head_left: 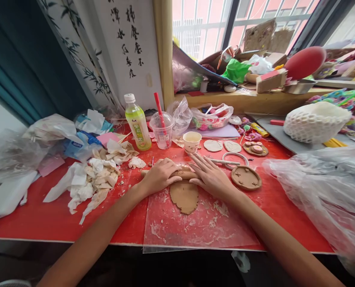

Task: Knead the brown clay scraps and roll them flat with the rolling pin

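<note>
A tan rolling pin (pixel 183 174) lies crosswise over the far part of a flat brown clay slab (pixel 185 197) with ragged edges. My left hand (pixel 161 175) curls its fingers over the pin's left part, the thumb on the near side. Stretched out and slightly spread, the fingers of my right hand (pixel 212 175) rest across the pin's right part. Under the slab is a clear plastic sheet (pixel 201 235) smeared with clay crumbs. Right of my right hand sit a round clay dish (pixel 246 178) with small marks, a ring (pixel 235 159) and a thin stick (pixel 225 162).
Beyond my hands stand a paper cup (pixel 192 142), a clear cup (pixel 162 131) with a red straw and a green drink bottle (pixel 138 123). Crumpled tissues (pixel 96 179) lie left. Pale clay discs (pixel 212 145) lie behind; a plastic bag (pixel 324 187) drapes over the right side.
</note>
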`<state>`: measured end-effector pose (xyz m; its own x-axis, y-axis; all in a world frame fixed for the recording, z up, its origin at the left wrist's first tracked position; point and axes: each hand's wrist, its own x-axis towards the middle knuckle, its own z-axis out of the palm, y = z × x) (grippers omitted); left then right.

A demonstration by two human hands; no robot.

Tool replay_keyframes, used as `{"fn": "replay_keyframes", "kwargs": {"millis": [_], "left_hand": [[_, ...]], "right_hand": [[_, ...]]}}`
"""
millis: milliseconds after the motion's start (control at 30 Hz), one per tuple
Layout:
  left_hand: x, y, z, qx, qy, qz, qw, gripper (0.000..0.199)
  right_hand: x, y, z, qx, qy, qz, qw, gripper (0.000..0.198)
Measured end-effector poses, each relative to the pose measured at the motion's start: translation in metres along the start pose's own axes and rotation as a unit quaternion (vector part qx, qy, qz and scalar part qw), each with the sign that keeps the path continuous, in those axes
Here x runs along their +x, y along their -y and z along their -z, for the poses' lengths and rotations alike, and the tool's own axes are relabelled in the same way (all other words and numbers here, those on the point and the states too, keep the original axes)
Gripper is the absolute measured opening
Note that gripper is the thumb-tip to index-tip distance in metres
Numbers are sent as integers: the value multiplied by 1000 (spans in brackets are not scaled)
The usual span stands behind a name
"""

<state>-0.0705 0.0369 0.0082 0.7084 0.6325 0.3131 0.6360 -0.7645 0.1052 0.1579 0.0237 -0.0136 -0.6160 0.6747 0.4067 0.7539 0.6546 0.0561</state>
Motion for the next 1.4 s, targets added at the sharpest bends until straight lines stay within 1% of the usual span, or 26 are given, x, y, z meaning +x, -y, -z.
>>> {"fn": "replay_keyframes", "kwargs": {"millis": [133,200,400,500,633,733,900,1000,1067,1100,1133,1200,1267,1333,1400], "left_hand": [[3,-9,-4,3,-51,21,998,28],[5,-11,-5,-7,-64,33,997,25],[8,-9,-9,-21,-57,53,997,21],[9,-10,-9,-20,-54,72,996,20],[13,-14,-9,10,-58,95,994,22],[18,-16,-13,22,-52,112,992,25],[24,-12,-15,-10,-50,163,985,27],[19,-10,-6,-76,-103,174,976,21],[12,-12,2,-113,-136,146,973,17],[7,-14,5,-126,-135,116,976,17],[3,-17,6,-136,-122,82,980,16],[-3,-22,5,-146,-68,13,987,14],[-6,-25,0,-129,-23,-37,991,16],[-7,-24,-6,-90,-11,-66,994,20],[-9,-20,-8,-60,-20,-93,994,21]], "right_hand": [[-2,2,-1,-11,7,3,1000,54],[-2,3,-3,-12,4,1,1000,52],[-3,7,-6,2,-9,-6,1000,52],[-4,9,-7,17,-8,-5,1000,48],[-3,9,-9,43,-10,0,999,41],[-3,10,-9,55,-19,1,998,39],[-2,12,-5,44,-25,4,999,37],[-2,16,-1,41,-30,-6,999,37],[-3,17,1,42,-40,-19,998,36],[-4,17,2,41,-47,-23,998,36],[-5,17,4,38,-55,-28,997,36],[-6,15,8,31,-82,-53,995,36],[-7,11,13,26,-115,-102,988,38],[-8,7,18,22,-142,-150,978,38],[-9,2,23,10,-152,-170,974,38]]}}
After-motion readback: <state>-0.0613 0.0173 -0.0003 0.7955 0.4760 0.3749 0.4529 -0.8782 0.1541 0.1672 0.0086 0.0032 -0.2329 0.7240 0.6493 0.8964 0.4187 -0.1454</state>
